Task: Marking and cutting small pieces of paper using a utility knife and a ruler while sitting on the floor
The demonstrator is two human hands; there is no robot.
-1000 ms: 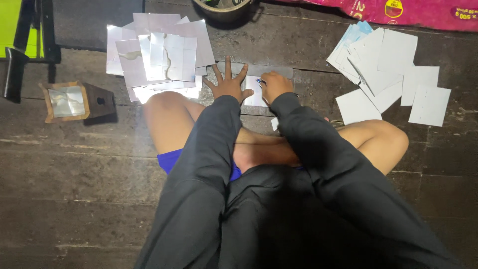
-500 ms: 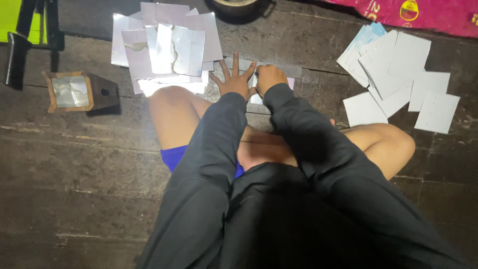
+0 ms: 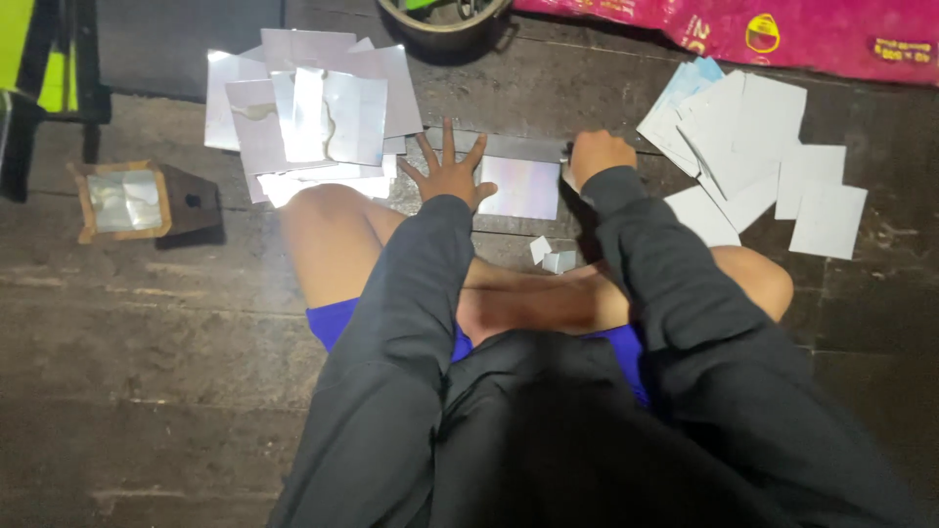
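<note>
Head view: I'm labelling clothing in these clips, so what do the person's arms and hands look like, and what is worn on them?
Both arms wear long, loose dark grey sleeves of one plain top, without markings, reaching to the wrists. The left hand and right hand are bare: no gloves can be seen, and no rings or watch can be made out. The left sleeve and right sleeve show soft folds.

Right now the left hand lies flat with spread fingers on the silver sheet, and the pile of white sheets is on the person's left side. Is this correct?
Not quite. The left hand does lie flat with fingers spread on the silver sheet, but the pile of white sheets is on the person's right side, as the head view shows.
</note>
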